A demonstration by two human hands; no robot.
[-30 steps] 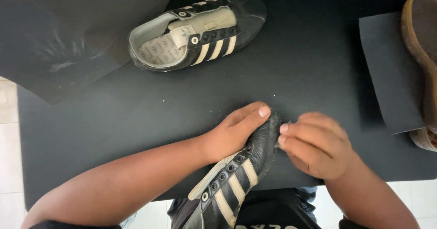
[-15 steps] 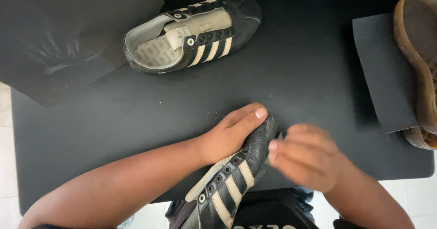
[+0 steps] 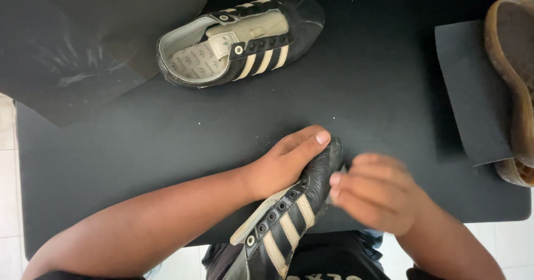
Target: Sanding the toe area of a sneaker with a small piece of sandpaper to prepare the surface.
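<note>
Held shoe [image 3: 289, 213]: black, glossy, creased leather with cream stripes down the side and a row of round metal eyelets; no laces visible; toe on the near edge of the table, heel off the edge toward the body.
Left hand [image 3: 281, 163]: laid over the toe and inner side of the held shoe, fingers stretched long and close together, index fingertip near the toe tip; pressing flat on the leather, not curled around it.
Right hand [image 3: 378, 194]: just beside the shoe's toe on its right, fingers bunched and bent inward, fingertips at the leather; motion-blurred, with perhaps a small pale scrap pinched between the fingers, too smeared to be sure.
Hands together: near each other, one on each side of the toe, not touching.
Second shoe [image 3: 239, 41]: same black-and-cream striped kind, lying on its side at the far middle of the table, pale grey lining and printed insole showing, well apart from both hands.
Table [image 3: 167, 146]: matte black top, dotted with fine pale specks.
Dark sheet, far left [image 3: 83, 52]: large, flat, dull black, scuffed with pale radiating marks.
Dark sheet, right [image 3: 470, 91]: smaller rectangle, gritty-looking, matte.
Brown sole [image 3: 512, 74]: worn, tan-edged, rounded, at the right edge, partly over the smaller sheet.
</note>
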